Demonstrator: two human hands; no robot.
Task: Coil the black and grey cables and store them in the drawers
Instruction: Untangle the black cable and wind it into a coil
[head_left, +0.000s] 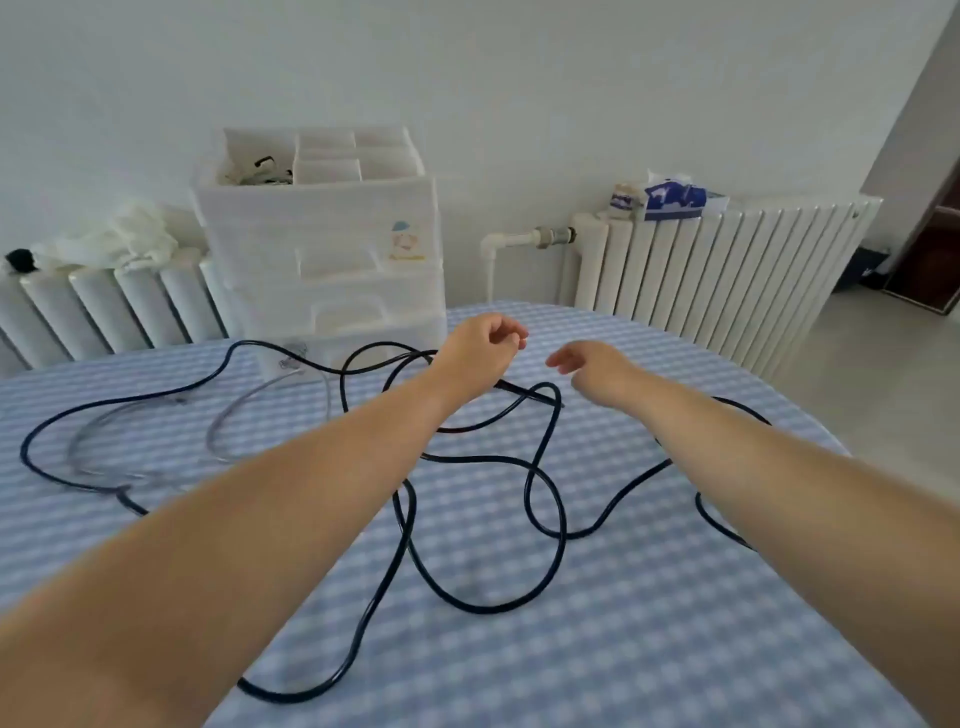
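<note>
A long black cable (483, 458) sprawls in loose loops over the blue-checked table (649, 639), from the far left edge to under my right forearm. A grey cable (213, 431) lies in curves at the left, in front of the white drawer unit (322, 228) at the table's far edge. My left hand (480, 351) hovers over the far middle of the table, fingers curled in, and no cable is visible inside it. The black cable runs beneath its wrist. My right hand (592, 370) hovers beside it, fingers loose and apart, holding nothing.
The drawer unit's drawers are shut; its top tray (311, 156) has dividers and some dark cords. White radiators stand behind the table, the left radiator (104, 312) under a white cloth (119, 239), the right radiator (701, 270) under packets (670, 200). Bare floor lies to the right.
</note>
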